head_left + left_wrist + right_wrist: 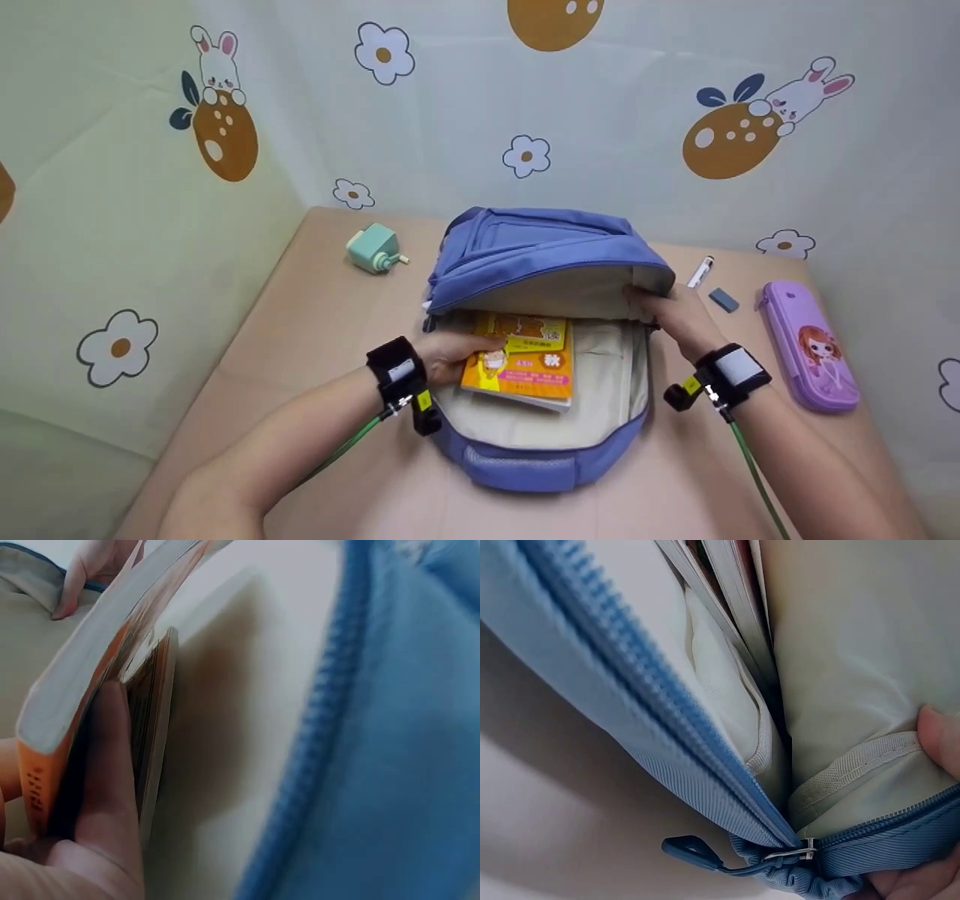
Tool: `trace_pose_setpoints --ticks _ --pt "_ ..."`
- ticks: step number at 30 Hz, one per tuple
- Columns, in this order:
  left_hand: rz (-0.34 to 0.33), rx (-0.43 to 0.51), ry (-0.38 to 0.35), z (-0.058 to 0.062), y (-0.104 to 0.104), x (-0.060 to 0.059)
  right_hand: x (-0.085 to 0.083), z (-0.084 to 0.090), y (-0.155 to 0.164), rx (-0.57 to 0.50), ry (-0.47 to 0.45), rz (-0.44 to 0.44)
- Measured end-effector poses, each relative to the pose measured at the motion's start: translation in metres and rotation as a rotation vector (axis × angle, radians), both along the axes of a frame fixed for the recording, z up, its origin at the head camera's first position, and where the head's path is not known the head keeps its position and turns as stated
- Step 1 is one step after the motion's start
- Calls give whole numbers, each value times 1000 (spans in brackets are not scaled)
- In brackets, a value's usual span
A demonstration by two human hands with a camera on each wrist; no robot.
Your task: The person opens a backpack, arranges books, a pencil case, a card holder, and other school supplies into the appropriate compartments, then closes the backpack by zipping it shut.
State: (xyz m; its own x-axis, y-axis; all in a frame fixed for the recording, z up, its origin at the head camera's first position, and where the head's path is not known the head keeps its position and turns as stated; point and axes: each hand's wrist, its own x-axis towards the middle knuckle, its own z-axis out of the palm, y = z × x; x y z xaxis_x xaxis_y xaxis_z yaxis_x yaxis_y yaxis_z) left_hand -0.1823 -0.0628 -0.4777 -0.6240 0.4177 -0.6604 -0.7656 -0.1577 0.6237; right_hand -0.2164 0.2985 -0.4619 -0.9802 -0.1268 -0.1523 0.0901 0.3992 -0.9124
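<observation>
- Blue backpack point(536, 457) lies flat on the tan table point(315, 315), unzipped, its front flap point(540, 247) lifted up and back so the pale lining point(604, 405) shows.
- Left hand point(454, 356) reaches into the open compartment from the left side and grips the orange-and-yellow books point(525, 364) by their near-left edge; thumb on top of the cover.
- Left wrist view: fingers point(112, 765) curled between 2 volumes, the orange-spined book point(45, 757) held up at a tilt, a thinner 1 just behind it. The grip looks firm, though the lower part of the hand is cut off by the frame edge.
- The books sit inside the bag, against the lining, roughly centre-left of the compartment, top edge tucked under the raised flap.
- Right hand point(671, 311) holds the flap's right edge, fingers pinched on the fabric near the zip.
- Right wrist view: fingertips point(939, 736) press the cream lining beside the blue zipper point(652, 697); the zipper pull point(694, 851) hangs below where the 2 tracks meet.
- Black wrist straps on both arms, green cables trailing back.
- Elsewhere on the table: mint-green pencil sharpener point(373, 250) far left; white pen-like item point(700, 271) and grey eraser point(724, 300) right of the bag; purple pencil case point(808, 345) with a cartoon girl further right, well apart from the bag.
- Backdrop: cloth with rabbits and flowers.
</observation>
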Motion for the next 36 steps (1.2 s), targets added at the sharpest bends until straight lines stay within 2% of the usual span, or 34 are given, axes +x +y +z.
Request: trace_pose_setpoints --ticks 3,6,8,10,14,16,21,24,25,31,33,36 --pt "-10 6 60 -1 4 -1 0 0 1 -1 14 0" --pt "-52 -49 194 1 4 3 1 0 2 2 31 7" --pt "-107 -138 305 6 1 6 2 2 0 3 26 8" --pt "-178 -296 444 13 -4 9 2 4 0 7 19 5" --pt "-410 -670 697 31 -14 16 1 2 1 10 7 -1" --pt "-542 -833 852 36 -18 22 0 -1 2 17 13 -1" --pt "-828 -1058 1258 40 -17 37 0 -2 2 38 21 -18" --pt "-947 -1145 1414 34 -11 43 1 -2 2 29 21 -23" --pt "-978 -1179 1441 31 -8 44 1 -1 2 24 19 -23" --pt "-1077 -1327 1556 18 3 42 1 -2 1 15 19 0" --pt "-1075 -1360 1609 16 5 39 1 -2 0 10 23 5" --pt "-1017 -1390 1682 13 6 33 1 -1 -1 7 24 6"
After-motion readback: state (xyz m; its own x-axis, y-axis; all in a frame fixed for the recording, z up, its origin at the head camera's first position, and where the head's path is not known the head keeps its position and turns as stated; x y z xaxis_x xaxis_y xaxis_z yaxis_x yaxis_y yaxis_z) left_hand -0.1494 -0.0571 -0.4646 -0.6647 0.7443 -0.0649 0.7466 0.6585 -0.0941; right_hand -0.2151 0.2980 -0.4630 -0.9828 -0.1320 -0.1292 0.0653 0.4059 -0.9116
